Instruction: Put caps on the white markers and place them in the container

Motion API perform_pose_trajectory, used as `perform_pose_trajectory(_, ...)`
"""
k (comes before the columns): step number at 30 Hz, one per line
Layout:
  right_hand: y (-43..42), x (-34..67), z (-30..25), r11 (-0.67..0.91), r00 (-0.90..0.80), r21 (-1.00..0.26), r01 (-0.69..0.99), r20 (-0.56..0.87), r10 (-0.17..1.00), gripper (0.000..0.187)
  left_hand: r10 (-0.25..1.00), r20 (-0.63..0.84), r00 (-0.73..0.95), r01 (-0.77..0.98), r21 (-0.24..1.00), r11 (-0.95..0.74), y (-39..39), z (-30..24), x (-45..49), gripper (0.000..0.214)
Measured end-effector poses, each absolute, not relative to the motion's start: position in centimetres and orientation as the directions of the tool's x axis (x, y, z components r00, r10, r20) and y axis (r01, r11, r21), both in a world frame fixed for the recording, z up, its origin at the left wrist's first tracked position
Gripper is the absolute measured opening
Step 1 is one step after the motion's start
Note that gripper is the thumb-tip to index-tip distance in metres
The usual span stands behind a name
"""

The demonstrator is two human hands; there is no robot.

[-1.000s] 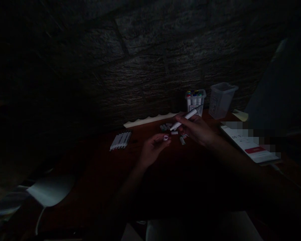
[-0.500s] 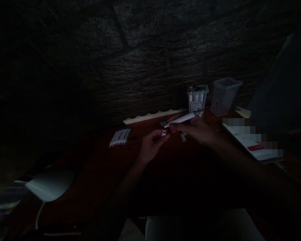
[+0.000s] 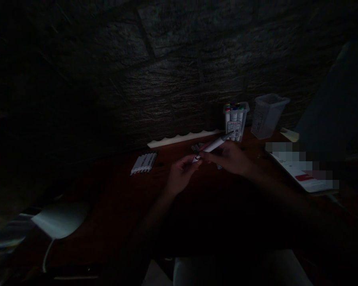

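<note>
In the dim head view my right hand [image 3: 234, 158] is closed around a white marker [image 3: 212, 146], its grey end tilted up to the right. My left hand [image 3: 180, 174] pinches a small white marker cap [image 3: 195, 159], its open mouth towards the marker. The marker's lower end is at the cap's mouth; whether it has gone inside is too dark to tell. Behind the hands, short grey pieces [image 3: 195, 149] lie on the table, partly covered by the fingers. A row of white markers [image 3: 143, 163] lies side by side left of my left hand.
A clear box of markers [image 3: 235, 123] with coloured caps stands beyond my right hand, a second clear box [image 3: 268, 117] beside it. A pale wavy strip [image 3: 181, 140] runs along the stone wall. A tablet-like screen [image 3: 301, 171] lies right; a white corded object [image 3: 61, 220] lies left.
My right hand has brought the marker down and left, so its lower end now meets the cap in my left hand. The left hand has barely moved.
</note>
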State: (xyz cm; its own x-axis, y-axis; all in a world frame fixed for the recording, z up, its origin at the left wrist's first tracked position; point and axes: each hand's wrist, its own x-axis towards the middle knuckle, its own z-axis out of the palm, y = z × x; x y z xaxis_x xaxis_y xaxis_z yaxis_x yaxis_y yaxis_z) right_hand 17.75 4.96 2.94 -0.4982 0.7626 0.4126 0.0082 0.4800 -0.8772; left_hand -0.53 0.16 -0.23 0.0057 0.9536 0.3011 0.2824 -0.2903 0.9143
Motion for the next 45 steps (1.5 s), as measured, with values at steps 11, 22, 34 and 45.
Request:
perform_pose_trajectory(11, 8.0, 20.3, 3.1, 0.519, -0.143, -0.843, 0.140, 0.502, 0.853, 0.029, 0.975, 0.220, -0.017, 0.224, 0.951, -0.211, -0.5, 0.2, 0.1, 0.027)
perform_pose_trajectory(22, 4.9, 18.5, 4.7, 0.440, -0.269, -0.896, -0.068, 0.441, 0.856, 0.023, 0.975, 0.223, -0.010, 0.202, 0.955, -0.216, -0.3, 0.2, 0.1, 0.030)
perform_pose_trajectory(34, 4.9, 18.0, 3.1, 0.686, -0.521, -0.722, 0.083, 0.556, 0.648, 0.018, 0.973, 0.229, -0.016, 0.241, 0.946, -0.219, -0.1, 0.0, -0.3, 0.029)
perform_pose_trajectory(45, 8.1, 20.2, 2.8, 0.577, -0.132, -0.765, 0.285, 0.565, 0.815, 0.036, 0.982, 0.184, 0.030, 0.209, 0.960, -0.186, -1.0, 1.0, 0.5, 0.031)
